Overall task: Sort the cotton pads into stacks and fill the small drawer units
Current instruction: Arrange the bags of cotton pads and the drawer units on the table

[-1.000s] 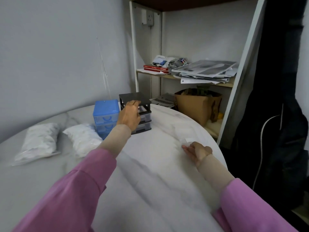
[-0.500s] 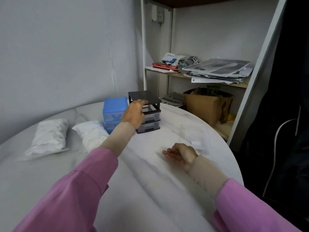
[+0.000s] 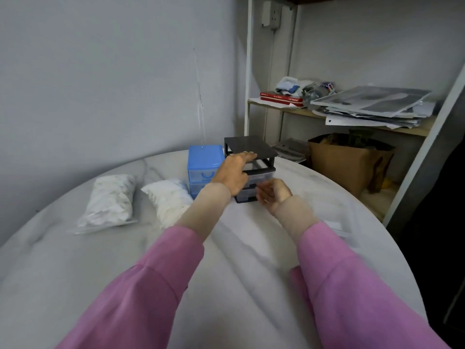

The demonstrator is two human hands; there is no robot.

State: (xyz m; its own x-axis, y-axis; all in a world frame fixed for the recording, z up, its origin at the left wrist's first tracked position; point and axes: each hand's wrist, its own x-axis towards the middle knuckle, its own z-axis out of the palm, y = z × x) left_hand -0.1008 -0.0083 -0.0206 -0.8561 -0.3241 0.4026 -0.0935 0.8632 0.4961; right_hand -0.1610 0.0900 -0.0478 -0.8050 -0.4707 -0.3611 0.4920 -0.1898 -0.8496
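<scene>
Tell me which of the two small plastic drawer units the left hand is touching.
The black-framed drawer unit: the left hand rests fingers on its top. The blue drawer unit stands beside it, untouched.

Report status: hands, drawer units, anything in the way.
Left hand rests on black drawer unit, fingers straight. Right hand open beside its lower drawers, holding nothing. Blue drawer unit untouched. Two bags of cotton pads unopened, clear of both.
</scene>
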